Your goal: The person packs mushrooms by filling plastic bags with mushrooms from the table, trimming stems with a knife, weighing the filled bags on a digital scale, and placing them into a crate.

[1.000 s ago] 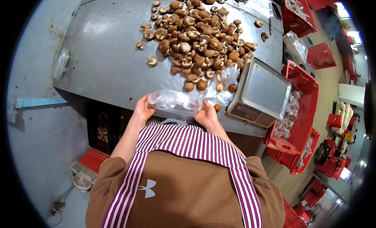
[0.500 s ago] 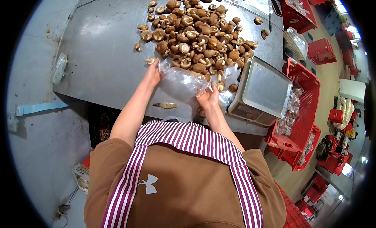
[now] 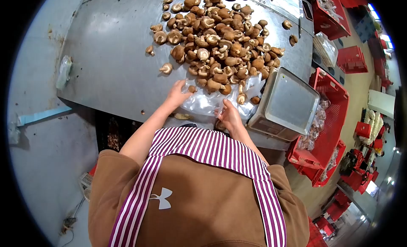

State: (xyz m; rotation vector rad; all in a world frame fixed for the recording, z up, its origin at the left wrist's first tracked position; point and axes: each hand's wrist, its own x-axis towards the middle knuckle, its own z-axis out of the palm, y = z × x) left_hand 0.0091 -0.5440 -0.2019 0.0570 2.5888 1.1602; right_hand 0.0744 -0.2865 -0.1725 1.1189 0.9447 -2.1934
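Left hand [image 3: 177, 95] now back from pile [image 3: 224, 49]; bag [image 3: 200, 103] lies flatter; small mushroom [image 3: 192, 89] now visible beside that hand.

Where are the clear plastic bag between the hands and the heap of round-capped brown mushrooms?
Clear plastic bag [image 3: 203, 104]: head view, on its crinkled film.
Heap of brown mushrooms [image 3: 235, 49]: head view, on a cap near its centre.

You wear a brown shirt [image 3: 212, 200] with loose sleeves [image 3: 108, 177] that leave your forearms uncovered. A pale grey logo [image 3: 161, 198] of two curved, crossing shapes marks it. Your apron [image 3: 203, 147] has narrow purple and white stripes, as do its two shoulder straps [image 3: 135, 204].
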